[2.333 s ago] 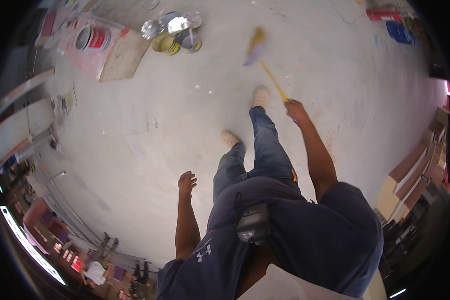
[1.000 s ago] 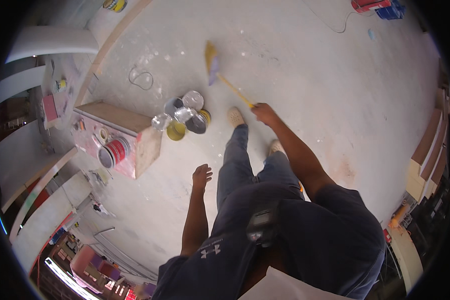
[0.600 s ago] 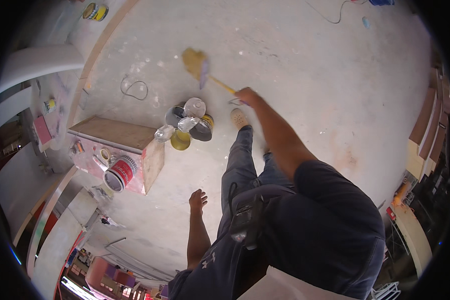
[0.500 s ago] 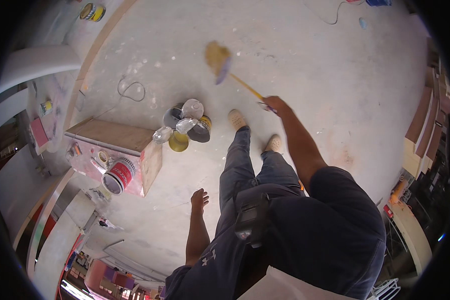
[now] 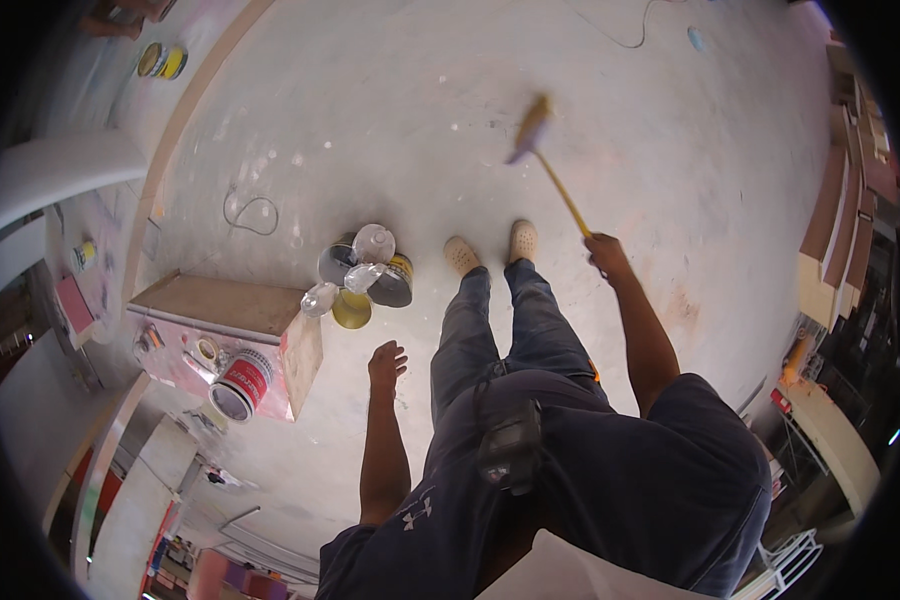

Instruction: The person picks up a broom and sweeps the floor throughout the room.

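My right hand (image 5: 607,257) is closed round the yellow handle of a short broom (image 5: 560,190), held out ahead of me to the right. The broom's tan bristles and purple collar are smeared by motion; whether they touch the floor I cannot tell. My left hand (image 5: 388,364) hangs at my left side with its fingers loosely apart, holding nothing. Nearest to it, on the floor, is a cluster of cans: a yellow-green can (image 5: 352,310), a dark can (image 5: 394,282) and clear plastic containers (image 5: 374,243) above them.
To my left stands a box-like wooden table (image 5: 235,306) bearing a red and white bucket (image 5: 241,385) and a tape roll (image 5: 207,349). A thin cable (image 5: 251,215) lies beyond it. Long boards (image 5: 838,220) are stacked at the right. A person's limbs (image 5: 120,22) show at the far left.
The broom has swung to the right, and my right hand has moved right with it. My right foot has come forward beside the left. My left hand has risen slightly in view.
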A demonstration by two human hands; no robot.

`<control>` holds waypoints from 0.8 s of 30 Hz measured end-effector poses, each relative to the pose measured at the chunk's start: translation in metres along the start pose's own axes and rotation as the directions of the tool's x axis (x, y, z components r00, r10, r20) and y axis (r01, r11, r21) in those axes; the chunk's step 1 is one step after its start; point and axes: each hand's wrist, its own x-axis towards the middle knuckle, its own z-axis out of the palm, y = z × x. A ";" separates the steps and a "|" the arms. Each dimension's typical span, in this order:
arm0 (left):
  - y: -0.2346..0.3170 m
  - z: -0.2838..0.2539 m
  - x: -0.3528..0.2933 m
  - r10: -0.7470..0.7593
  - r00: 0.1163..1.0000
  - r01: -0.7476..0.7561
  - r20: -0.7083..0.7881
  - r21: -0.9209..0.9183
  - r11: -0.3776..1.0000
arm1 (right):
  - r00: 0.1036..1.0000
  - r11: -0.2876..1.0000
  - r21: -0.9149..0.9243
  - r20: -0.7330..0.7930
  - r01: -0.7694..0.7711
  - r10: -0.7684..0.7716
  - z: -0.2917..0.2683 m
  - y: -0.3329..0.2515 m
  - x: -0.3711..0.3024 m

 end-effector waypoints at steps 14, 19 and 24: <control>-0.043 0.003 -0.062 -0.128 0.968 0.124 -0.216 -0.030 0.992 | 0.883 0.924 0.077 0.335 -0.373 0.329 0.149 -0.200 0.268; -0.033 0.042 -0.049 -0.172 0.972 0.190 -0.162 0.101 0.976 | 0.990 0.961 0.272 0.142 -0.046 0.007 0.038 -0.023 0.222; 0.020 0.093 -0.043 -0.134 0.986 0.151 -0.098 0.190 0.970 | 0.820 0.568 0.617 0.250 -0.545 0.515 -0.062 0.072 0.119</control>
